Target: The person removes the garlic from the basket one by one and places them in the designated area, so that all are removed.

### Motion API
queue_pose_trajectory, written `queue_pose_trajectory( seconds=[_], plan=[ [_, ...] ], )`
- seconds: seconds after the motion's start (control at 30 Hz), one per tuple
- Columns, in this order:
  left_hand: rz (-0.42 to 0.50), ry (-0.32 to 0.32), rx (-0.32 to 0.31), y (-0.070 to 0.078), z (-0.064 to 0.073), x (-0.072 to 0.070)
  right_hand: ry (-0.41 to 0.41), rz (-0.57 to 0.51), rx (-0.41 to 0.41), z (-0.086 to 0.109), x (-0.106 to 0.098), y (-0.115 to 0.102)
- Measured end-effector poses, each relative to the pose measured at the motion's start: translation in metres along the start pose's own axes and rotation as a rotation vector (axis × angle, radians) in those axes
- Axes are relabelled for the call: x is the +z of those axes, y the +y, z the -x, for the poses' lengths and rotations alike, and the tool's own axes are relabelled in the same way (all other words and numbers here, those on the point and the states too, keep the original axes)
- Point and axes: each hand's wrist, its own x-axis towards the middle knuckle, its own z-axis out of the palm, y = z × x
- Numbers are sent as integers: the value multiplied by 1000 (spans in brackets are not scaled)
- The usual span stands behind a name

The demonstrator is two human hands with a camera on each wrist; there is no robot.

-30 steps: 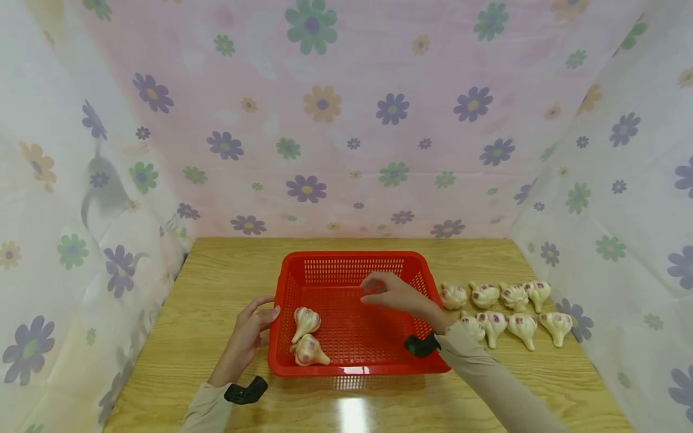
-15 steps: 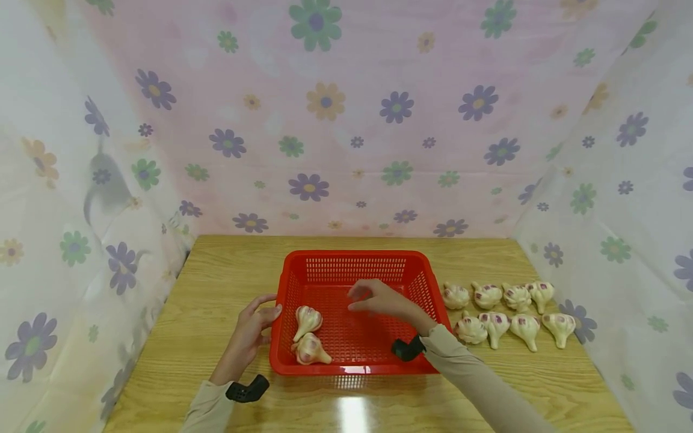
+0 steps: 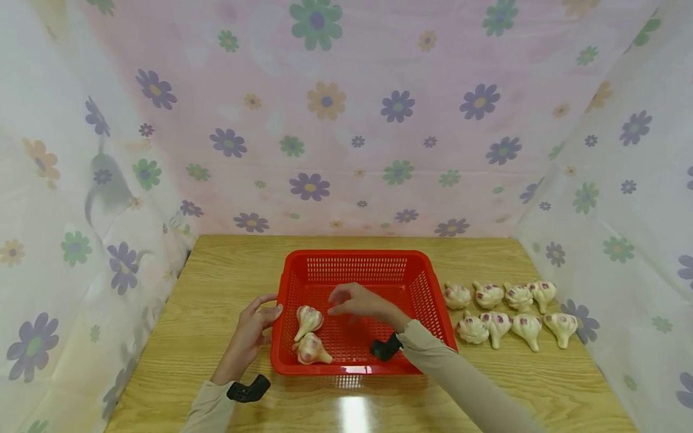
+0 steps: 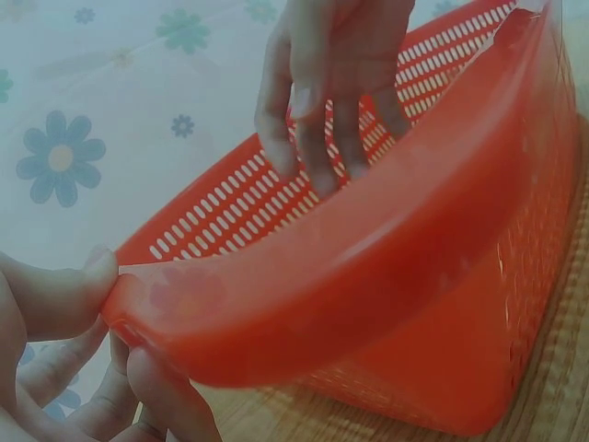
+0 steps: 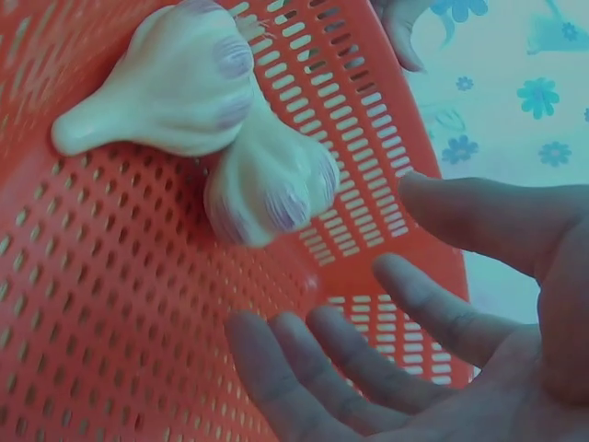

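Observation:
A red plastic basket [image 3: 354, 255] with slotted walls stands on the table. My left hand [image 3: 250, 334] grips its left rim; in the left wrist view the thumb lies on the rim [image 4: 322, 276] and the fingers are below it. Two garlic bulbs lie against each other at the basket's left end, the upper bulb [image 3: 308, 320] just behind the lower bulb [image 3: 312, 350]. Over the basket floor hovers my right hand [image 3: 364, 302], holding nothing, its fingers spread and slightly bent. The right wrist view shows its fingertips apart from the nearer garlic bulb [image 5: 276, 189].
Right of the basket, several more garlic bulbs [image 3: 498, 325] lie in two rows on the wooden table [image 3: 233, 258]. Flowered sheets [image 3: 346, 120] hang behind the table and along both sides. A black wrist device [image 3: 249, 390] sits on my left wrist.
My right hand has moved left across the inside of the basket, closer to the two bulbs. The left hand stays on the rim, and the garlic has not moved.

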Motion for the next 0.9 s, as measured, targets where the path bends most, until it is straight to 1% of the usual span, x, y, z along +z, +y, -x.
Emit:
queue_pose_trajectory(
  seconds=[0.2,0.4,0.6,0.9],
  plan=[
    [-6,10,-9,-1,-2,1,-25,-41,48,-13,11,-1],
    [-3,16,-10,-1,-3,0,-44,-72,71,-22,23,-4],
    [-5,14,-13,-1,-4,1,-43,-47,81,-28,32,-6],
    [-4,24,-21,-2,-5,1,-17,-24,104,-38,40,-8]
  ],
)
